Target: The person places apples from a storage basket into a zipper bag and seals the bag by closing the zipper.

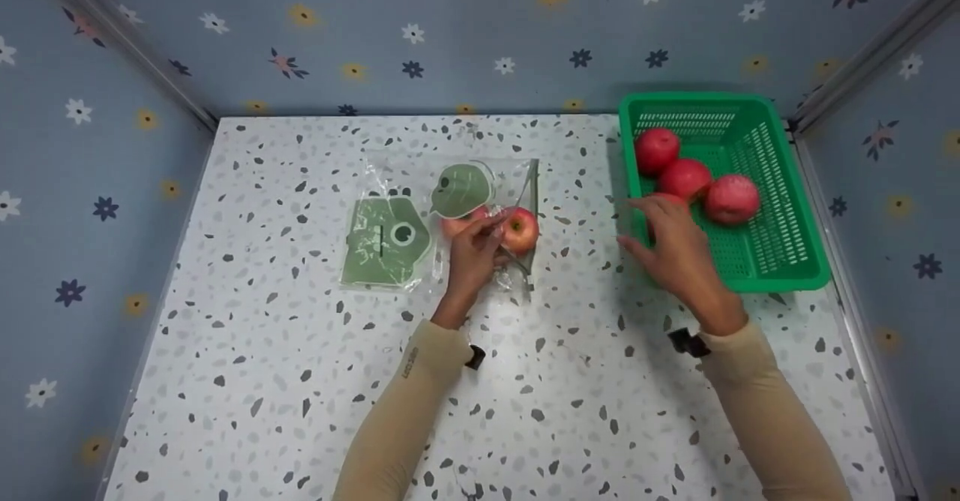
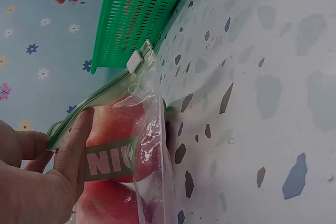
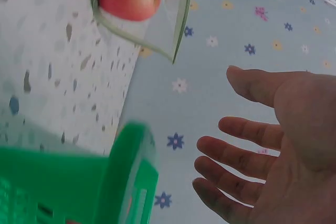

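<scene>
A clear zip bag (image 1: 386, 242) with green cartoon prints lies on the table, its mouth to the right. Inside it are two red apples (image 1: 520, 231), pressed against the plastic in the left wrist view. My left hand (image 1: 474, 257) pinches the bag's green zip edge (image 2: 79, 116) between thumb and fingers. A white slider (image 2: 134, 62) sits at one end of that edge. My right hand (image 1: 675, 250), fingers spread and holding nothing, hovers over the left rim of the green basket (image 1: 814, 280). Several red apples (image 1: 732, 199) lie in the basket, one partly hidden under that hand.
The speckled white table (image 1: 247, 381) is walled at the back and both sides by blue flowered panels (image 1: 465, 36). The basket stands in the back right corner, close to the right panel. Bare tabletop lies between bag and basket.
</scene>
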`<control>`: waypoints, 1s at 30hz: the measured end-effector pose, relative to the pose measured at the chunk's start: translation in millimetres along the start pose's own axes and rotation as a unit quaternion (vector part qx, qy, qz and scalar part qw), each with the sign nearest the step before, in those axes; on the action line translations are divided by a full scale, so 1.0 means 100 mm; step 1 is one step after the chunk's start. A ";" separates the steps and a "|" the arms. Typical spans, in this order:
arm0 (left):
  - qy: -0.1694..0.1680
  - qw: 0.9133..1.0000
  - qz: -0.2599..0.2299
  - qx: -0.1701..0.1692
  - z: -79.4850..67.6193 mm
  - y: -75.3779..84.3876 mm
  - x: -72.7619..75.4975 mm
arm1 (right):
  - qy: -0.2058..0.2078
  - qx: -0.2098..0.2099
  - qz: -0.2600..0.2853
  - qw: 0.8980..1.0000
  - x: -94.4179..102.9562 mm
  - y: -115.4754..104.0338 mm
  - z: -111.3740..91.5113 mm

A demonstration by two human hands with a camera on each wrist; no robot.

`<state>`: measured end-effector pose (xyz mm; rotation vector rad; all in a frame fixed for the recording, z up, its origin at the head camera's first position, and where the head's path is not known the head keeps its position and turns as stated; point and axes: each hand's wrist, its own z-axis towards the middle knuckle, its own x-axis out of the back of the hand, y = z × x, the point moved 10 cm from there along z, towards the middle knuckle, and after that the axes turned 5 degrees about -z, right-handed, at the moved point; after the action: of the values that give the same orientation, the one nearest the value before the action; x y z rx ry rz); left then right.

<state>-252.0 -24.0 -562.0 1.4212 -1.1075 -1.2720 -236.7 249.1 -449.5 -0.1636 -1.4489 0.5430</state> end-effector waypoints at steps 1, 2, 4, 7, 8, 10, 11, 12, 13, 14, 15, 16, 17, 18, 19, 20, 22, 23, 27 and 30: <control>0.000 1.000 -0.001 0.000 0.00 0.00 0.01 | 0.005 -0.004 0.003 1.000 0.03 0.05 0.00; 0.001 1.000 -0.003 0.001 0.00 0.00 0.01 | 0.008 -0.007 0.005 1.000 0.06 0.10 -0.01; 0.002 1.000 -0.008 0.005 0.00 0.00 0.02 | 0.009 -0.016 0.006 1.000 0.10 0.20 -0.02; 0.002 1.000 -0.010 0.015 -0.01 0.00 0.02 | 0.009 -0.026 -0.002 1.000 0.15 0.36 -0.03; 0.001 1.000 -0.009 0.019 -0.01 -0.01 0.02 | 0.006 -0.032 -0.009 0.999 0.17 0.41 -0.04; 0.001 1.000 -0.003 0.022 -0.02 -0.01 0.01 | 0.000 -0.041 -0.022 0.999 0.19 0.52 -0.06; 0.000 1.000 0.001 0.022 -0.02 -0.01 0.01 | -0.002 -0.044 -0.030 0.999 0.20 0.56 -0.06; 0.000 1.000 0.005 0.019 -0.02 0.00 0.00 | -0.008 -0.049 -0.036 0.998 0.21 0.61 -0.07; 0.000 1.000 0.007 0.018 -0.02 0.00 0.00 | -0.015 -0.054 -0.043 0.998 0.21 0.66 -0.07; -0.001 1.000 0.009 0.016 -0.02 0.00 0.00 | -0.022 -0.058 -0.048 0.997 0.21 0.70 -0.07; -0.001 1.000 0.009 0.015 -0.02 0.00 0.00 | -0.029 -0.061 -0.052 0.996 0.21 0.73 -0.07; -0.001 1.000 0.010 0.014 -0.02 0.01 -0.01 | -0.035 -0.063 -0.057 0.996 0.20 0.76 -0.07; -0.001 1.000 0.009 0.014 -0.02 0.00 -0.01 | -0.041 -0.065 -0.060 0.995 0.20 0.78 -0.06; -0.001 1.000 0.010 0.015 -0.03 0.01 -0.01 | -0.047 -0.067 -0.063 0.995 0.20 0.81 -0.06; -0.001 1.000 0.010 0.017 -0.03 0.00 -0.01 | -0.051 -0.068 -0.068 0.994 0.21 0.83 -0.05; -0.002 1.000 0.010 0.018 -0.02 0.00 -0.01 | -0.054 -0.068 -0.071 0.994 0.21 0.84 -0.04; -0.002 1.000 0.012 0.020 -0.02 -0.01 -0.01 | -0.061 -0.067 -0.078 0.993 0.22 0.86 -0.03; -0.003 1.000 0.012 0.020 -0.02 -0.01 -0.01 | -0.065 -0.067 -0.081 0.992 0.23 0.87 -0.02; -0.003 1.000 0.012 0.023 -0.02 -0.02 -0.02 | -0.079 -0.053 -0.097 0.991 0.25 0.86 0.02; -0.003 1.000 0.014 0.024 -0.02 -0.02 -0.02 | -0.091 -0.037 -0.110 0.989 0.25 0.84 0.05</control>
<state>-250.4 -21.5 -563.1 1.4328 -1.1646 -1.2383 -262.0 332.1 -462.2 -0.0127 -1.6414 0.3304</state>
